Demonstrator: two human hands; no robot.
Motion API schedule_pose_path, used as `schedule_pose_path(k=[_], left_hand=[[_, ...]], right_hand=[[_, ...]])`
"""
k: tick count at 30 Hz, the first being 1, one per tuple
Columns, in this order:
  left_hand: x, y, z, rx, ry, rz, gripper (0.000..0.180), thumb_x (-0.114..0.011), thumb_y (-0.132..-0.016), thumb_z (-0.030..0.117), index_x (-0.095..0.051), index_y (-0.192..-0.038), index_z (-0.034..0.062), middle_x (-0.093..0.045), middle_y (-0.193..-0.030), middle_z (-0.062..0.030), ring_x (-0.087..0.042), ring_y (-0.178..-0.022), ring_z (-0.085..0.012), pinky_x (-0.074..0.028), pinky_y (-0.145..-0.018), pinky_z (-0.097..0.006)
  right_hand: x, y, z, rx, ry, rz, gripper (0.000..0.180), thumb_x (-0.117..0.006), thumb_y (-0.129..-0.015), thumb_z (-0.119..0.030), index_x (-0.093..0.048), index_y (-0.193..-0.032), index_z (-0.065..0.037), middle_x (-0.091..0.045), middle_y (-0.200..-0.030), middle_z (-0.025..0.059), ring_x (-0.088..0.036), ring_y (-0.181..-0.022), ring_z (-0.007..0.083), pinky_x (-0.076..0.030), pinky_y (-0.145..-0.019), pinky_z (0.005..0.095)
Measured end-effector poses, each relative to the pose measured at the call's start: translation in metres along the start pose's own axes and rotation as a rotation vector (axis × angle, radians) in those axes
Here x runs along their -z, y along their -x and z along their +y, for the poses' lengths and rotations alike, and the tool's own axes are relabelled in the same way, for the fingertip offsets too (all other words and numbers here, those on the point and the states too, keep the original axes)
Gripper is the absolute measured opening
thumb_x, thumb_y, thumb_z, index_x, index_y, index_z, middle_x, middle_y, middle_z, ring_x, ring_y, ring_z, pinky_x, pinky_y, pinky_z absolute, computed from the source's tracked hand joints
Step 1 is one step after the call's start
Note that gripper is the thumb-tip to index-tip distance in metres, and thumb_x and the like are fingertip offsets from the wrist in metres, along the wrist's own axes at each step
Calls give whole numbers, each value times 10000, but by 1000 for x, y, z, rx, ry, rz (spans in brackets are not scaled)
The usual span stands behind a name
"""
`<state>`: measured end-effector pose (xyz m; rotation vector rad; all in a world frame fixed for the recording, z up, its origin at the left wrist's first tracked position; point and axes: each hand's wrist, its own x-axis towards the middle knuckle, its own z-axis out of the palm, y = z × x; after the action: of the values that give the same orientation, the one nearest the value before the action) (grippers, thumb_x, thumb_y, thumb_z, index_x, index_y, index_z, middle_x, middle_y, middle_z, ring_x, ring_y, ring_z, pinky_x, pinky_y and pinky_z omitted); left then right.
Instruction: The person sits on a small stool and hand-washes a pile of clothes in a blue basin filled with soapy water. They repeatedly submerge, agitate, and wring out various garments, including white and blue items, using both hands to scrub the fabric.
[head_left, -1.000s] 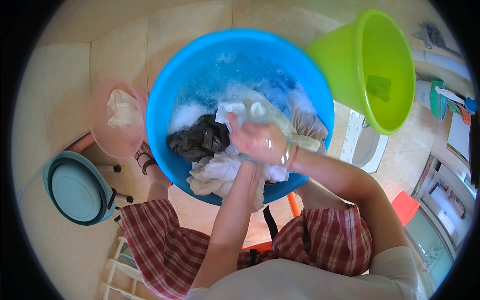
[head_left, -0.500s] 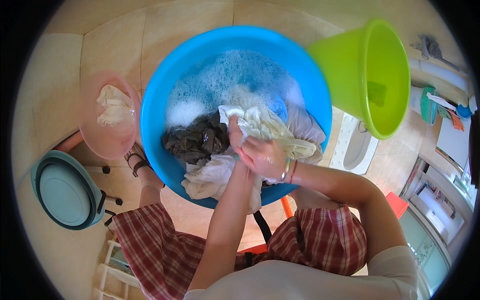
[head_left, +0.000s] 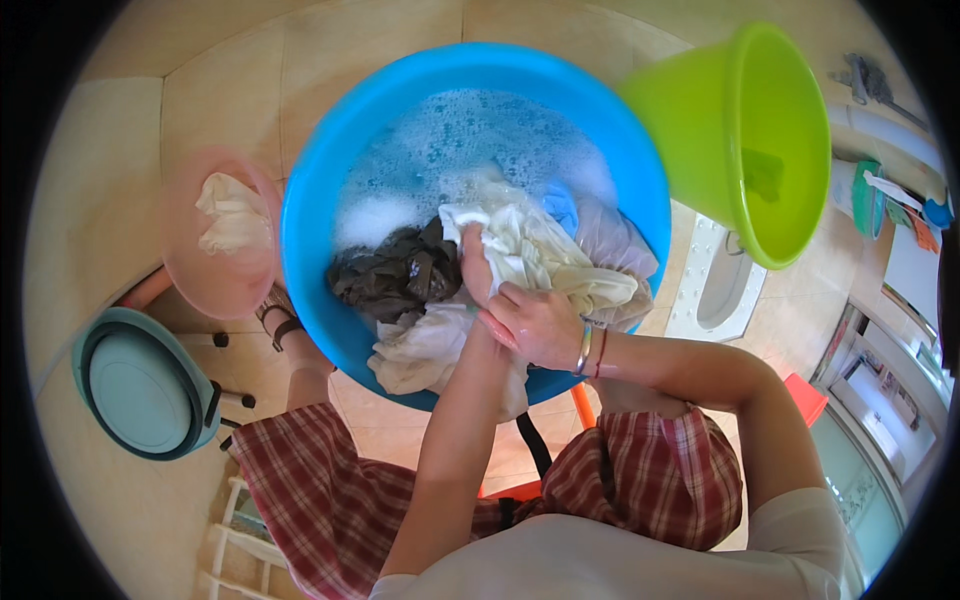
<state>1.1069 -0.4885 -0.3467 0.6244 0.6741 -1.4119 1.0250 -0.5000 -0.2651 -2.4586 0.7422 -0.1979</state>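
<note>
A blue basin (head_left: 305,290) of soapy water holds wet laundry. My left hand (head_left: 476,266) reaches in among a white garment (head_left: 525,240); the cloth laps over its fingers and partly hides them, and it appears to grip the fabric. Close against my left wrist, my right hand (head_left: 540,327) is closed with curled fingers on the lower folds of the same garment. A dark garment (head_left: 395,272) lies crumpled to the left, above an off-white cloth (head_left: 430,352) hanging near the basin's front rim. Light blue cloth (head_left: 561,206) and a pale translucent bundle (head_left: 615,245) lie at the right.
A green bucket (head_left: 690,130) leans beyond the basin's right rim, above a white squat toilet (head_left: 716,280). At the left are a pink translucent basin (head_left: 190,270) holding white cloth (head_left: 232,212), and a teal folding basin (head_left: 145,385). A white rack (head_left: 245,540) stands lower left.
My right hand has slid down and slightly right, toward my left wrist, baring more of my left hand. The white garment looks more spread out, and the foam at the back is thinner.
</note>
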Motion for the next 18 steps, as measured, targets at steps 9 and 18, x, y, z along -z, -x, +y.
schedule_pose_path(k=[9, 18], left_hand=[[7, -9, -6, -188, -205, 193, 343, -403, -933, 317, -579, -1083, 63, -621, -1048, -71, -593, -966, -206, -473, -859, -337], [-17, 10, 6, 39, 50, -167, 345, -390, -944, 335, -562, -1097, 77, -609, -1000, -75, -572, -932, -198, -465, -850, -357]], right_hand=[[-41, -71, 94, -178, 203, -125, 160, -484, -879, -194, -568, -841, -63, -611, -673, 94, -607, -568, 287, -510, -528, 400], [-8, -13, 1, 46, 43, 38, 143, -541, -861, -181, -581, -847, -44, -583, -659, 78, -604, -566, 204, -496, -474, 318]])
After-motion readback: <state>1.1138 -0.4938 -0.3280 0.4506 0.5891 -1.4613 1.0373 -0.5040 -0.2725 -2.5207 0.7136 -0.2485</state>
